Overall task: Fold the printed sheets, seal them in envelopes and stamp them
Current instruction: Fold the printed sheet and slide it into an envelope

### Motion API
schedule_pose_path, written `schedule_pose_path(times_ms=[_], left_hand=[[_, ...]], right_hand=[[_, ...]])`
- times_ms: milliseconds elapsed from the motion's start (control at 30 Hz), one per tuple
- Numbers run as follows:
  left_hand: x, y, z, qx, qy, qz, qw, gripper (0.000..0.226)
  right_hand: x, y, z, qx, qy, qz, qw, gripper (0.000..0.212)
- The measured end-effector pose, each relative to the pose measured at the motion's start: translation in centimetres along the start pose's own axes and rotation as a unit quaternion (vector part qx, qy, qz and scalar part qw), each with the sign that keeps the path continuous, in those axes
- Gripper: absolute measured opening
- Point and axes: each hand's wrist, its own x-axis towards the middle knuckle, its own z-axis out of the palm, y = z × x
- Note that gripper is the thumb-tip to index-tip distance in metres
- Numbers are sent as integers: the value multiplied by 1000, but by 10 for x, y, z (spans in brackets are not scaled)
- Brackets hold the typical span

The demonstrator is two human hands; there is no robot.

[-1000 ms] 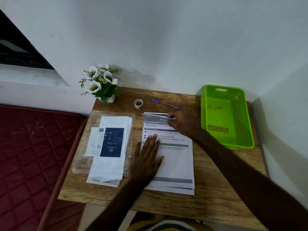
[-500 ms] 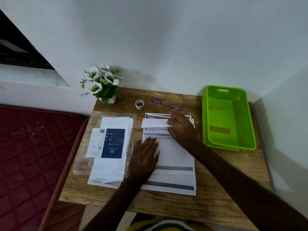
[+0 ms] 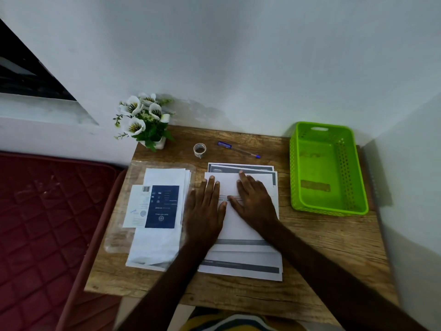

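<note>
We see both hands lying flat, fingers straight, on the white printed sheet [image 3: 248, 185] whose top part is folded over; it lies on the stack of printed sheets [image 3: 241, 266] in the middle of the brown wooden table [image 3: 322, 249]. The left hand [image 3: 205, 209] presses its left side and the right hand [image 3: 255, 201] its middle. White paper envelopes [image 3: 157, 244] lie just left of the stack, and a bright green perforated plastic basket [image 3: 358, 168] stands at the right.

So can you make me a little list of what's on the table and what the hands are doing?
left hand: flat on the top sheet, pressing
right hand: flat on the top sheet, pressing
top sheet: far part folded over toward the person, on the paper stack
envelopes: left of the stack
basket: green, right side
pen: far edge
tape roll: beside pen
flowers: far left corner
</note>
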Motion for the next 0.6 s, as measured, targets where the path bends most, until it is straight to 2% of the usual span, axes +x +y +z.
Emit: schedule_pose_path(times_ms=[100,200,367,467,600], left_hand=[[5,-2,6,13,-28,-5,999,59],[8,-6,10,13,-45,0,999,59],[6,-12,14,24,-61,22,998,57],[5,-11,15,22,-61,13,998,56],[5,-11,15,14,-66,8,998,58]], right_hand=[[7,-8,-1,19,3,24,1000,52],[19,-14,-7,10,-1,-15,1000,48],[24,-21,-2,-9,-74,-70,995,55],[17,-18,-1,-13,-102,-62,993,58],[5,-8,-7,7,-98,-16,995,65]])
